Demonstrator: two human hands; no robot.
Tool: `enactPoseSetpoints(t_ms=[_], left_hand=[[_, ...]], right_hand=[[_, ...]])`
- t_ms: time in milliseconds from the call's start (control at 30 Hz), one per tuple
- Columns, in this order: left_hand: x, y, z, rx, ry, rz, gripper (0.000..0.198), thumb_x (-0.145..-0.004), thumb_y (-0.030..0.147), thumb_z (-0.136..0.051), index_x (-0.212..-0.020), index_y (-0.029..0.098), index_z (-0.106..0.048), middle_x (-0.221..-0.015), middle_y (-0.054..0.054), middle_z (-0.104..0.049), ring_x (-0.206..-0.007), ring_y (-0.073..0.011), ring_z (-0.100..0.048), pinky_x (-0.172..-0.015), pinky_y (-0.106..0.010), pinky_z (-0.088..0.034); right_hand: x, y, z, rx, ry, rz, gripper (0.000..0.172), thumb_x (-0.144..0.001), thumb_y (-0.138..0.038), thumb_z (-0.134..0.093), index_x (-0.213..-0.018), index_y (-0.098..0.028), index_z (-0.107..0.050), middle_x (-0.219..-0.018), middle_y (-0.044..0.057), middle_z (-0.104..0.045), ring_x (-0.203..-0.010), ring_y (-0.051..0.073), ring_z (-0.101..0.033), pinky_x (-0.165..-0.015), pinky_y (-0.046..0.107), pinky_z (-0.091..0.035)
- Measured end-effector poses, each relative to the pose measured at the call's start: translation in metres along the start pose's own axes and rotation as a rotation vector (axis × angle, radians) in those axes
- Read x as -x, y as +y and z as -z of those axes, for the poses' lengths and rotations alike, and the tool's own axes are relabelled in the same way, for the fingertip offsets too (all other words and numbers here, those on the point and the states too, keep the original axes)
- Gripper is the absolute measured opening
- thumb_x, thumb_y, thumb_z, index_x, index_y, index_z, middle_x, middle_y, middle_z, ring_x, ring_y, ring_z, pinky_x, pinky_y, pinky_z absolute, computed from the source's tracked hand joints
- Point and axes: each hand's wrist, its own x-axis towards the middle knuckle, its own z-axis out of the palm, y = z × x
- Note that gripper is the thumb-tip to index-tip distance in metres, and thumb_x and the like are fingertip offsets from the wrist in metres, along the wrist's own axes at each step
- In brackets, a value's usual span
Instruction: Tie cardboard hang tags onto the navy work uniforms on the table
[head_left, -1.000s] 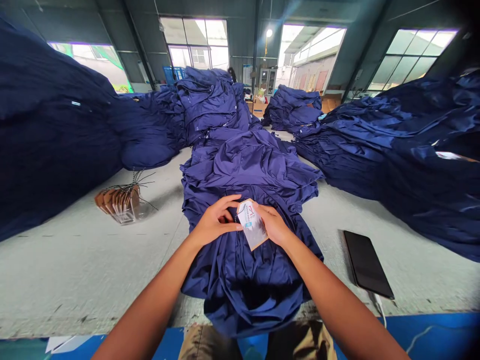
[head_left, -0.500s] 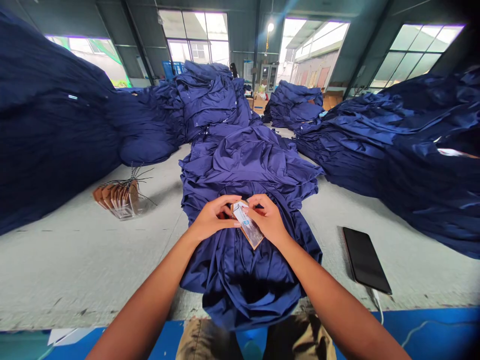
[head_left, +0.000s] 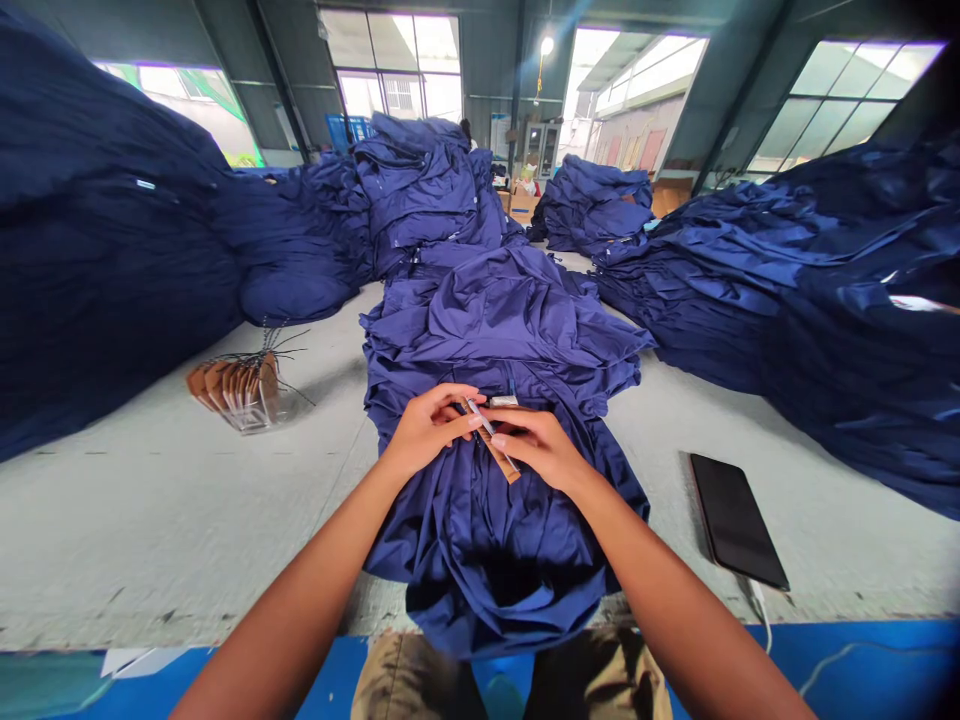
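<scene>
Heaps of navy work garments (head_left: 825, 300) cover a long pale table (head_left: 150, 540), with one navy garment (head_left: 487, 560) spread directly before the person. Above its middle, the left hand (head_left: 429, 430) and right hand (head_left: 536, 450) sit close together, pinching a narrow kraft hang tag (head_left: 496, 453) between them. A bundle of tags (head_left: 240, 395) lies to the left, a black smartphone (head_left: 736, 520) to the right.

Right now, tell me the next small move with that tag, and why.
Probably ease the card hang tag toward the pale strip on the navy garment: the left hand and right hand both pinch the tag, which stands edge-on just below that strip.
</scene>
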Motion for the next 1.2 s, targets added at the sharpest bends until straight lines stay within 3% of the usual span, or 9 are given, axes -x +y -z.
enactPoseSetpoints(t_ms=[100, 267, 400, 567, 733, 900, 967, 1100, 1200], left_hand=[[0.001, 0.002, -0.001, -0.007, -0.002, 0.000, 0.048, -0.074, 0.041, -0.086, -0.113, 0.018, -0.072, -0.121, -0.012, -0.076, -0.063, -0.0113, -0.067, -0.050, -0.021, -0.047], [0.001, 0.001, -0.001, -0.019, 0.013, 0.021, 0.050, -0.076, 0.044, -0.084, -0.117, 0.018, -0.072, -0.105, -0.009, -0.078, -0.062, -0.0131, -0.067, -0.047, -0.020, -0.042], [0.000, -0.002, 0.000, -0.027, 0.020, 0.032, 0.052, -0.076, 0.046, -0.083, -0.118, 0.018, -0.072, -0.103, -0.008, -0.078, -0.063, -0.0140, -0.068, -0.046, -0.021, -0.042], [0.000, -0.001, -0.002, -0.023, 0.011, 0.028, 0.050, -0.077, 0.047, -0.082, -0.117, 0.017, -0.073, -0.103, -0.008, -0.078, -0.063, -0.0136, -0.068, -0.047, -0.021, -0.042], [0.001, -0.001, -0.003, -0.015, 0.020, 0.032, 0.050, -0.076, 0.048, -0.083, -0.115, 0.018, -0.074, -0.100, -0.009, -0.079, -0.062, -0.0142, -0.068, -0.046, -0.021, -0.041], [0.002, -0.003, -0.002, -0.002, 0.025, 0.014, 0.048, -0.076, 0.047, -0.084, -0.114, 0.018, -0.075, -0.101, -0.009, -0.079, -0.062, -0.0145, -0.068, -0.046, -0.021, -0.043], [0.002, -0.002, -0.002, 0.009, 0.025, 0.012, 0.048, -0.077, 0.045, -0.084, -0.115, 0.018, -0.075, -0.103, -0.009, -0.079, -0.066, -0.0153, -0.070, -0.049, -0.021, -0.047], [0.003, -0.001, 0.002, 0.065, -0.006, -0.001, 0.047, -0.077, 0.039, -0.086, -0.117, 0.019, -0.075, -0.121, -0.012, -0.076, -0.076, -0.0153, -0.072, -0.059, -0.022, -0.054], [0.004, -0.001, 0.006, 0.128, -0.038, -0.013, 0.047, -0.074, 0.032, -0.088, -0.117, 0.019, -0.075, -0.132, -0.014, -0.072, -0.078, -0.0141, -0.071, -0.065, -0.024, -0.056]], right_hand=[[-0.002, 0.000, 0.001, -0.082, 0.047, -0.049, 0.037, -0.082, -0.038, -0.073, -0.116, -0.026, -0.081, -0.125, 0.005, -0.077, -0.119, 0.030, -0.069, -0.103, 0.044, -0.054], [-0.007, 0.012, 0.007, -0.329, 0.070, -0.214, 0.038, -0.080, -0.040, -0.059, -0.096, -0.015, -0.083, -0.097, 0.011, -0.082, -0.089, 0.032, -0.078, -0.090, 0.047, -0.060], [-0.011, 0.023, 0.012, -0.515, 0.060, -0.284, 0.045, -0.079, -0.042, -0.054, -0.094, -0.009, -0.080, -0.093, 0.016, -0.081, -0.086, 0.034, -0.078, -0.088, 0.049, -0.061], [-0.011, 0.026, 0.013, -0.536, 0.046, -0.296, 0.043, -0.081, -0.039, -0.050, -0.089, -0.008, -0.079, -0.089, 0.019, -0.081, -0.098, 0.036, -0.077, -0.092, 0.050, -0.061], [-0.011, 0.027, 0.012, -0.514, 0.053, -0.286, 0.045, -0.081, -0.043, -0.053, -0.091, -0.009, -0.080, -0.087, 0.017, -0.081, -0.091, 0.035, -0.079, -0.090, 0.050, -0.062], [-0.010, 0.024, 0.011, -0.438, 0.052, -0.257, 0.050, -0.080, -0.049, -0.057, -0.097, -0.010, -0.081, -0.086, 0.015, -0.081, -0.087, 0.034, -0.078, -0.087, 0.049, -0.063], [-0.007, 0.020, 0.010, -0.355, 0.040, -0.209, 0.047, -0.081, -0.049, -0.061, -0.103, -0.012, -0.081, -0.095, 0.013, -0.081, -0.087, 0.031, -0.078, -0.087, 0.047, -0.063], [0.000, 0.006, 0.001, -0.044, 0.032, 0.006, 0.039, -0.086, -0.043, -0.071, -0.118, -0.022, -0.079, -0.132, 0.011, -0.069, -0.099, 0.027, -0.074, -0.084, 0.042, -0.063], [0.005, 0.000, -0.005, 0.267, 0.064, 0.196, 0.045, -0.086, -0.036, -0.075, -0.129, -0.026, -0.074, -0.136, 0.013, -0.063, -0.115, 0.029, -0.067, -0.079, 0.038, -0.063]])
